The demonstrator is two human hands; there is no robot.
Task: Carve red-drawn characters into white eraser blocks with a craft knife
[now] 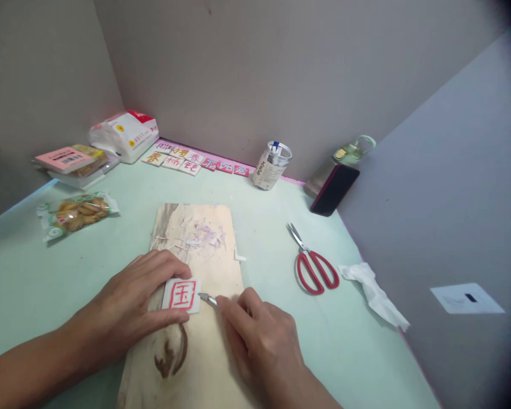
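Note:
A small white block (pixel 181 295) with a red character on it lies on a wooden board (pixel 204 238). My left hand (pixel 140 301) holds the block down, fingers curled round its left and lower edges. My right hand (pixel 259 335) pinches a thin metal carving knife (pixel 207 298), whose tip touches the block's right edge. Pale shavings (pixel 204 233) lie scattered on the board's far half.
Red-handled scissors (pixel 313 264) and a crumpled tissue (pixel 375 292) lie to the right. A jar of tools (pixel 272 166), a bottle (pixel 349 156) and a dark phone (pixel 334 189) stand at the back. More carved blocks (pixel 183 158), a tissue pack (pixel 125 135) and a snack bag (pixel 76 213) are on the left.

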